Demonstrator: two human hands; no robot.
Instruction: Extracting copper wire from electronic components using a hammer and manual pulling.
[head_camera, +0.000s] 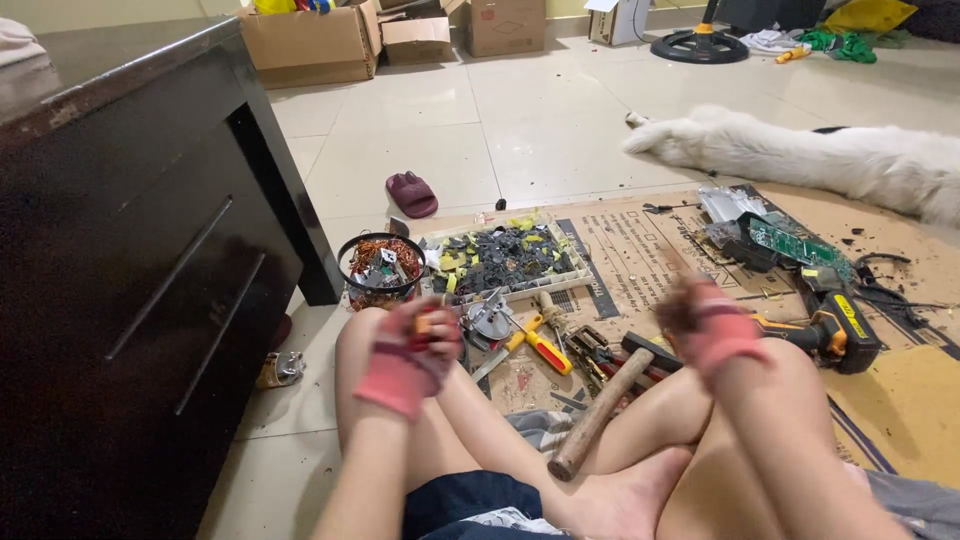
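wooden hammer handle (598, 415), glossy floor tiles (540, 120)

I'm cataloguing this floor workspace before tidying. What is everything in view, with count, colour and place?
hammer: one, wooden handle, across the legs
screwdriver: one, yellow and red, on cardboard
drill: one, black and yellow, right
circuit board: one, green, upper right
tray of parts: one, dark and yellow bits, centre
bowl of copper wire: one, black, left of tray
slipper: one, maroon, on tiles
dog: one, white, lying behind
cabinet: one, black, left
boxes: several, brown, far wall
left hand: pink glove, blurred
right hand: pink glove, blurred
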